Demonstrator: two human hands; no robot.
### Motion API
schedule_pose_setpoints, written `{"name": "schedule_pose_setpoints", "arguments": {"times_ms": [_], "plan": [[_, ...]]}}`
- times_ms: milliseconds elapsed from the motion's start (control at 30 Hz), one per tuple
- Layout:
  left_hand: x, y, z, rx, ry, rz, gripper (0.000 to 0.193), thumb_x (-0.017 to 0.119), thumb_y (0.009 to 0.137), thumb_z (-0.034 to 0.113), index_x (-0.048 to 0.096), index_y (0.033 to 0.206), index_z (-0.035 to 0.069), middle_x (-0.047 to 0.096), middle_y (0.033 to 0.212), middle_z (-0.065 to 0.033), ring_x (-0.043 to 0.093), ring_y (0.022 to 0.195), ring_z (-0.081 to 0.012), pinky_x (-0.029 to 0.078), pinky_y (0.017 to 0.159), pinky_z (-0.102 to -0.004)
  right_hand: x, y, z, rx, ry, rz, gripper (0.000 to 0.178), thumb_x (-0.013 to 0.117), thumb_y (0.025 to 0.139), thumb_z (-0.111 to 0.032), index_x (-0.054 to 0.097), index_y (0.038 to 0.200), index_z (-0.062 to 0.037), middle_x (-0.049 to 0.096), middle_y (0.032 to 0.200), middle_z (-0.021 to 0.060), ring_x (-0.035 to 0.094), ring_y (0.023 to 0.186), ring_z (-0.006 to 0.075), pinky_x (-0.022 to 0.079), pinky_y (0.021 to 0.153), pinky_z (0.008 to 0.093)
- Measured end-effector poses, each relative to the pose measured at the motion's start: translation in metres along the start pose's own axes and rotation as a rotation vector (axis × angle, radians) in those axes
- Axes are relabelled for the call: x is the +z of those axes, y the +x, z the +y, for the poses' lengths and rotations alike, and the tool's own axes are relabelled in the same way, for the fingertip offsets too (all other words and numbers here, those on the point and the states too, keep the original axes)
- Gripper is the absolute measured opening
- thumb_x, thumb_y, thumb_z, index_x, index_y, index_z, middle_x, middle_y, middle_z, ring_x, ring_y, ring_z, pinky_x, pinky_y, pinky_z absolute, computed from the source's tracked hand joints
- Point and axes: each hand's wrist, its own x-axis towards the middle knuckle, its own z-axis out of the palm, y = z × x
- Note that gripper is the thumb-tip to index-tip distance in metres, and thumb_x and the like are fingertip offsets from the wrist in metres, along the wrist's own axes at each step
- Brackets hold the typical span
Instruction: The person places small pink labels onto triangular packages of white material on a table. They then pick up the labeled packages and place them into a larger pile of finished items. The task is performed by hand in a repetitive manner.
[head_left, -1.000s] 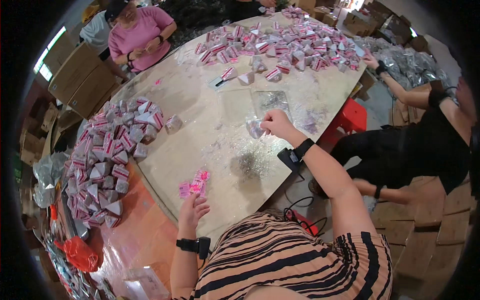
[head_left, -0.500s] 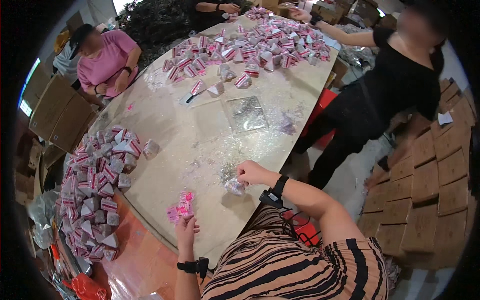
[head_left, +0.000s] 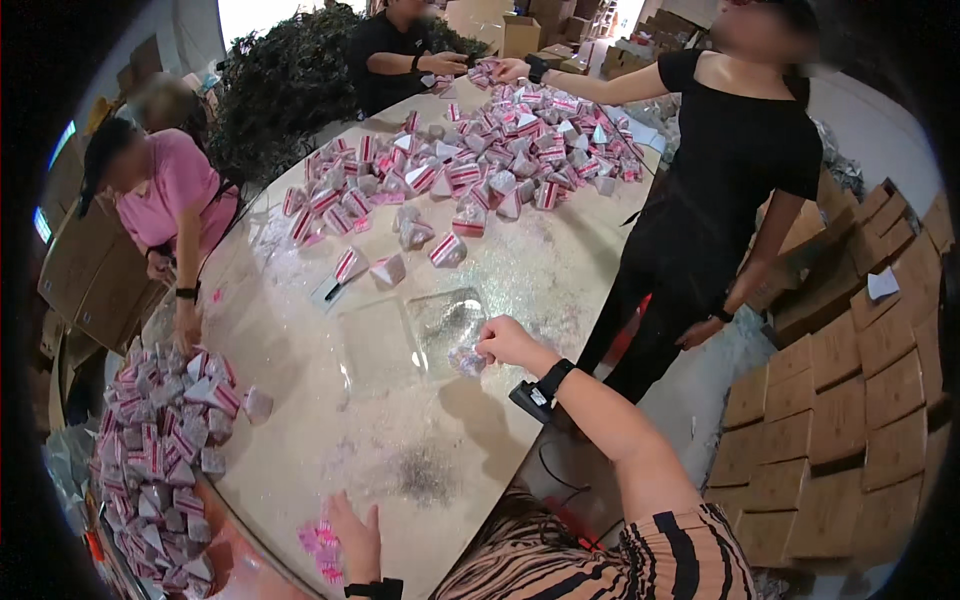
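Note:
My right hand (head_left: pixel 512 345) pinches the top of a small clear bag (head_left: pixel 466 361) with glittery contents. It holds the bag above the table, beside a shallow clear tray (head_left: pixel 447 322) with silvery glitter. At the near left, my left hand (head_left: pixel 355 535) is open, its fingers stretched out over the tabletop. Pink-and-white printed packaging pieces (head_left: pixel 321 549) lie right beside it; whether the hand touches them I cannot tell. A second clear tray (head_left: pixel 378 348) adjoins the glittery one on its left.
Striped pyramid-shaped packets form a large heap (head_left: pixel 470 165) at the far end and another pile (head_left: pixel 160 480) at left. A person in pink (head_left: pixel 170 195) reaches to the left pile. Two people in black (head_left: pixel 715 190) (head_left: pixel 390 60) meet hands at the far end. Cartons (head_left: pixel 830 430) stack at right.
The right hand has carried the small bag forward, toward the trays. My left hand has let go of the pink packaging and spread its fingers. The person in pink has reached to the left pile.

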Motion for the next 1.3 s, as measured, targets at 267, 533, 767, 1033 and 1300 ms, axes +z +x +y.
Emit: {"name": "schedule_pose_setpoints", "arguments": {"times_ms": [267,533,767,1033,1300], "plan": [[0.046,0.041,0.014,-0.152,0.584,0.102,0.045,0.052,0.089,0.026,0.044,0.125,-0.001,0.042,0.130,-0.0243,0.035,0.124,-0.0384,0.027,0.104,-0.0486,-0.122,0.124,0.020,0.079,0.027,0.077,0.012,0.067,0.070,-0.008,0.061,0.073,0.0022,0.062,0.063,0.0096,0.060,0.050,0.0151,0.049,0.045,0.0267],[0.048,0.048,0.030,-0.129,0.868,-0.251,0.042,0.038,0.091,0.019,0.047,0.130,0.008,0.035,0.141,-0.0189,0.025,0.133,-0.0364,0.012,0.112,-0.0482,-0.296,0.277,0.059,-0.120,0.039,0.647,0.053,0.076,0.068,-0.027,0.055,0.105,0.0042,0.062,0.096,0.0160,0.062,0.076,0.0219,0.050,0.065,0.0335],[0.038,0.059,0.067,-0.457,0.515,0.081,0.048,0.038,0.093,0.032,0.045,0.128,0.001,0.039,0.135,-0.0230,0.033,0.127,-0.0363,0.023,0.108,-0.0457,-0.232,0.320,0.093,0.030,-0.331,0.465,0.071,0.077,0.065,-0.025,0.045,0.124,-0.0023,0.051,0.116,0.0245,0.051,0.109,0.0364,0.041,0.093,0.0385],[0.043,0.064,0.069,-0.391,0.552,0.225,0.044,0.044,0.092,0.030,0.048,0.125,0.001,0.047,0.127,-0.0234,0.041,0.121,-0.0370,0.030,0.103,-0.0465,-0.204,0.259,0.080,-0.345,-0.613,0.444,0.048,0.062,0.070,0.000,0.045,0.114,-0.0066,0.046,0.117,0.0176,0.054,0.095,0.0400,0.047,0.080,0.0444],[0.048,0.057,0.047,-0.325,0.648,0.175,0.045,0.042,0.092,0.031,0.048,0.125,0.000,0.046,0.128,-0.0248,0.041,0.120,-0.0385,0.030,0.104,-0.0470,-0.189,0.230,0.099,-0.289,-0.705,0.311,0.042,0.060,0.073,-0.005,0.050,0.114,-0.0101,0.043,0.127,0.0158,0.057,0.094,0.0387,0.048,0.080,0.0453]]}}
